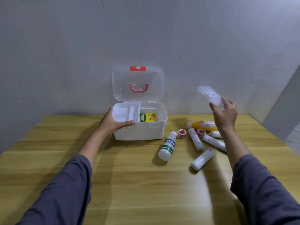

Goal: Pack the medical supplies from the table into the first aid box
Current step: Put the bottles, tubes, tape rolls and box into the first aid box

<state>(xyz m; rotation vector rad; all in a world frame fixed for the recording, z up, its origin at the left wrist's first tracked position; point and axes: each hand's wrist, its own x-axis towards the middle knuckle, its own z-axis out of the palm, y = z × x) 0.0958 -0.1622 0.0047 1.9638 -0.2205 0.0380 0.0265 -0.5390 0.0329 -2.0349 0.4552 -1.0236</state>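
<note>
The white first aid box (142,132) stands open on the wooden table, its clear lid (138,83) upright against the wall. Inside, a white divider tray fills the left part and a yellow-green carton (148,117) lies in the right part. My left hand (113,122) grips the box's front left rim. My right hand (224,113) is raised to the right of the box and holds a blurred translucent white packet (210,95) in the air. Loose supplies lie below it: a white bottle with green stripes (167,146), an orange bottle (203,125) and several white bandage rolls (195,141).
Two small red tape rolls (182,133) lie among the bandage rolls. A grey wall stands right behind the box. The table's right edge (276,140) runs diagonally past the supplies. Bare tabletop (129,184) spreads between my forearms.
</note>
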